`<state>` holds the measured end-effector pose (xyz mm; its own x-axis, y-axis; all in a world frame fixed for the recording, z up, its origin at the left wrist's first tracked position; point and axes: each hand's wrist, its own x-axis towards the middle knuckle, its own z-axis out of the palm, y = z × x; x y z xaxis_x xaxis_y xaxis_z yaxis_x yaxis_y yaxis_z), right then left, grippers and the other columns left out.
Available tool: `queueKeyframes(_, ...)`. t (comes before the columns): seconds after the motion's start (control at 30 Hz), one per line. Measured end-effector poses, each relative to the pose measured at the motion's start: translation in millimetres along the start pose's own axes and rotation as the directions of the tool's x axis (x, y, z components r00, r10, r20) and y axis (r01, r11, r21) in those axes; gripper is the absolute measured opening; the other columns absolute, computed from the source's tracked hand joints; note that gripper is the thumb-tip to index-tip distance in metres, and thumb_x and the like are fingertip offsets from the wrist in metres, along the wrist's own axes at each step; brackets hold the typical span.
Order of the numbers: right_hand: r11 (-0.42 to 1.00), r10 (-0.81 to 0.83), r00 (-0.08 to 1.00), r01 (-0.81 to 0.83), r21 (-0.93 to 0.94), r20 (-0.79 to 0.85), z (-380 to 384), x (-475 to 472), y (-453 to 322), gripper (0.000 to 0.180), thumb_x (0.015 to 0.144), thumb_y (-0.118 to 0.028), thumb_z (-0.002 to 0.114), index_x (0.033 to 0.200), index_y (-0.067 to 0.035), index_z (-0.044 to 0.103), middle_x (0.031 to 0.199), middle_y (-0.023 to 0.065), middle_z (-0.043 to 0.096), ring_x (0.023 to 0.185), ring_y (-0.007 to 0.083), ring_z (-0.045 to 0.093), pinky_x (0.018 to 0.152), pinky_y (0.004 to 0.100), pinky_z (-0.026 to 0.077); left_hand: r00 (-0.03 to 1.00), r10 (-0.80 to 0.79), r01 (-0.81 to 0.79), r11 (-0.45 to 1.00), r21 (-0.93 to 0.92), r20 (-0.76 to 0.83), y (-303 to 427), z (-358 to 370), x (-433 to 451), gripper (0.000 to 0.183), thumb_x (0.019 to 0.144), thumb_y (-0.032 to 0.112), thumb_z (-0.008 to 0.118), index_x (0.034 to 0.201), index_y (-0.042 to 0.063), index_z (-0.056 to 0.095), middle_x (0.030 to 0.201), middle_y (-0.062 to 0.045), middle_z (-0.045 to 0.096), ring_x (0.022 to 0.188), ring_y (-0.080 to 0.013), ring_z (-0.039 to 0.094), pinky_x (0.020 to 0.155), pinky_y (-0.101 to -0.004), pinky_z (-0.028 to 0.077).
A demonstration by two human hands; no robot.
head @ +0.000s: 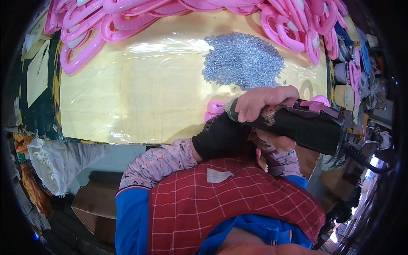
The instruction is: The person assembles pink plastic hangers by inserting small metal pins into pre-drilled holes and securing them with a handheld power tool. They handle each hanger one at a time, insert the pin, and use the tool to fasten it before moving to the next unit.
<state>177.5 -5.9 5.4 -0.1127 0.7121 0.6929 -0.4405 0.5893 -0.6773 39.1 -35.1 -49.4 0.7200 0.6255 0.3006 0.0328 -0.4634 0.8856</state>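
A black electric screwdriver (296, 127) lies slantwise in my right hand (267, 102), whose bare fingers wrap over its front end. Its bit points left, at small pink plastic parts (216, 107) on the table's near side; whether it touches them I cannot tell. My left hand (224, 135), in a black glove, is beside these parts and under the tool's front end. Its fingers are mostly hidden, so its grip does not show. Beyond my hands lies a heap of small silvery metal screws (244, 60).
Pink plastic oval-shaped parts (83, 59) are piled along the far edge of the film-covered table (95, 105). Tubs (343, 95) stand at the right. A coiled cord (360, 157) trails from the screwdriver. Below left are a white sack (54, 165) and a cardboard box (95, 199).
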Motion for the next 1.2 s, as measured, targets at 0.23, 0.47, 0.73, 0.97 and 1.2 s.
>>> queueKeyframes(0.23,0.986,0.154,0.973,-0.163,0.041,0.174,-8.9,23.4,1.9,0.085,0.079,-0.061,0.081,0.122,0.003,0.046,0.085,0.0148,0.066,0.071,0.026,0.067,0.066,0.0392,0.055,0.998,-0.056,0.063,0.974,-0.218,0.039,8.8,-10.0,7.8,0.039,0.092,0.025,0.066,0.124,0.005,0.058,0.119,-0.021,0.063,0.111,-0.0407,0.061,0.094,-0.044,0.051)
queueKeyframes(0.47,0.999,-0.031,0.997,0.029,-0.037,-0.064,-25.3,3.2,-45.4,0.097,0.08,-0.071,0.073,0.136,0.001,0.04,0.082,0.0102,0.065,0.067,0.0229,0.065,0.064,0.0375,0.053,0.975,0.193,-0.12,0.868,0.482,-0.105,-5.7,-16.0,-4.1,0.021,0.078,0.014,0.07,0.098,0.009,0.068,0.102,-0.01,0.07,0.098,-0.0347,0.069,0.086,-0.0438,0.056)
queueKeyframes(0.73,0.997,-0.037,0.997,0.033,-0.065,-0.066,-27.8,-8.7,-68.6,0.094,0.082,-0.072,0.071,0.138,-0.003,0.04,0.083,0.0087,0.065,0.071,0.0234,0.066,0.067,0.0384,0.053,0.957,0.109,-0.028,0.957,0.29,-0.267,-11.2,-23.6,4.3,0.022,0.078,0.002,0.078,0.098,0.005,0.069,0.103,-0.011,0.076,0.096,-0.0329,0.071,0.086,-0.0415,0.056)
queueKeyframes(0.97,0.997,0.015,1.0,-0.014,-0.081,0.017,-28.0,-8.6,-67.0,0.092,0.08,-0.069,0.074,0.136,-0.004,0.038,0.086,0.0096,0.067,0.072,0.0251,0.066,0.071,0.0419,0.055,0.964,0.146,-0.049,0.918,0.394,-0.221,-15.6,-19.2,-0.7,0.025,0.08,0.007,0.078,0.103,0.009,0.067,0.109,-0.005,0.075,0.1,-0.0289,0.071,0.1,-0.045,0.052)
queueKeyframes(1.2,0.986,-0.001,0.997,-0.012,-0.166,-0.073,-25.3,-20.0,-85.9,0.099,0.078,-0.063,0.079,0.142,-0.001,0.036,0.092,0.0141,0.068,0.077,0.0279,0.067,0.074,0.0424,0.055,0.966,0.075,0.071,0.841,0.536,-0.246,-8.6,-15.6,-2.9,0.041,0.08,0.004,0.076,0.12,0.003,0.064,0.119,-0.016,0.069,0.108,-0.0356,0.067,0.101,-0.0481,0.05)
